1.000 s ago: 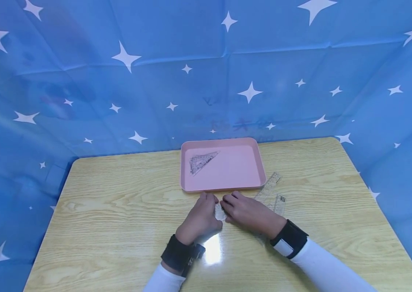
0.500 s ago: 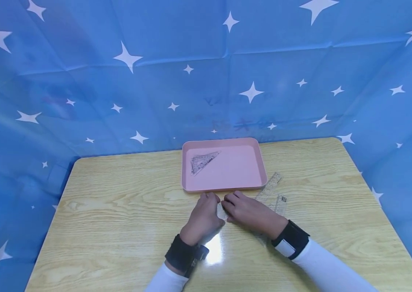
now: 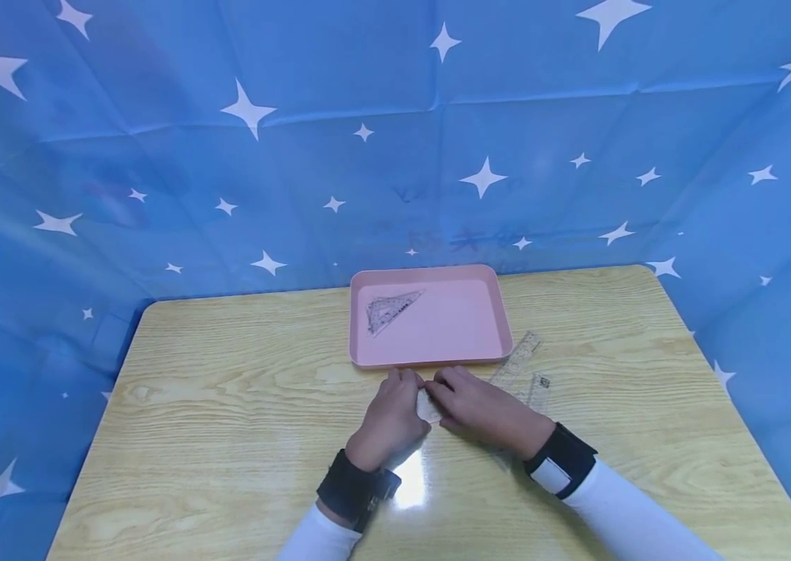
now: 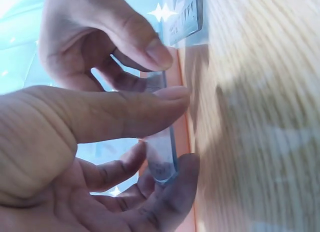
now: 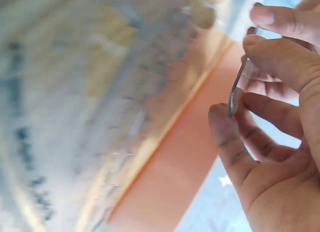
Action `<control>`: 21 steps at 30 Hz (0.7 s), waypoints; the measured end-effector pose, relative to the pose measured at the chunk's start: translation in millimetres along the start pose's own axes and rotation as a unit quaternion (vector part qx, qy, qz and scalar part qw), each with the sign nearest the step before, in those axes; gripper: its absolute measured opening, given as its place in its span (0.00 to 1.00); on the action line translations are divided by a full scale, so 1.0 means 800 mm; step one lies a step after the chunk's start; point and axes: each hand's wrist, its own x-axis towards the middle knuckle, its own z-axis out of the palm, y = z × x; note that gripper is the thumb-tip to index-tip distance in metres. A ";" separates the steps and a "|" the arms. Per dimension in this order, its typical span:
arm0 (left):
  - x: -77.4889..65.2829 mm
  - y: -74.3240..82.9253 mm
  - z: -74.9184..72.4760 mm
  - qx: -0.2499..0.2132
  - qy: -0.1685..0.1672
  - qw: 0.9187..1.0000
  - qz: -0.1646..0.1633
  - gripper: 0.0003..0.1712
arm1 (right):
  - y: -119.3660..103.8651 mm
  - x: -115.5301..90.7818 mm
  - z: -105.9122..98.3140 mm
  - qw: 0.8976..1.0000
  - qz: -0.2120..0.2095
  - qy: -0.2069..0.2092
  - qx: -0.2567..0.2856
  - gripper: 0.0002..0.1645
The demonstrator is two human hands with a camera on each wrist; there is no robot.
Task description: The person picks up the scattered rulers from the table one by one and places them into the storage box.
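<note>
Both hands meet just in front of the pink tray and hold a thin clear plastic piece point(image 3: 428, 407) between them. The left hand point(image 3: 388, 425) pinches it with thumb and fingers curled about its edges. On its other side, the right hand point(image 3: 482, 411) grips it likewise. In the left wrist view the clear piece point(image 4: 162, 154) shows a rounded corner and faint marks. Seen edge-on in the right wrist view, the clear piece point(image 5: 236, 84) looks slightly bent or angled. Fingers cover much of it, so its kind is unclear.
The pink tray point(image 3: 461, 323) stands behind the hands, with clear set squares point(image 3: 390, 310) at its left. One clear ruler point(image 3: 523, 352) touches or lies near the tray's right corner. Another clear strip point(image 3: 539, 391) lies beside the right forearm, partly hidden. A star-patterned curtain backs the table.
The hands stay together on the clear piece, shifting only slightly. The right fingers seem a little farther from the left hand, showing somewhat more of the piece. The view has shifted slightly.
</note>
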 end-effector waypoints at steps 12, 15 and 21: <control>-0.006 0.007 -0.008 -0.036 0.018 0.999 0.007 0.30 | -0.006 0.005 -0.012 0.997 0.061 0.018 0.048 0.31; -0.007 0.008 -0.010 -0.031 0.040 0.999 0.018 0.30 | -0.008 0.009 -0.017 0.996 0.078 0.016 0.047 0.34; -0.010 0.011 -0.018 -0.034 0.066 0.997 0.026 0.33 | -0.011 0.016 -0.026 0.996 0.083 0.031 0.024 0.36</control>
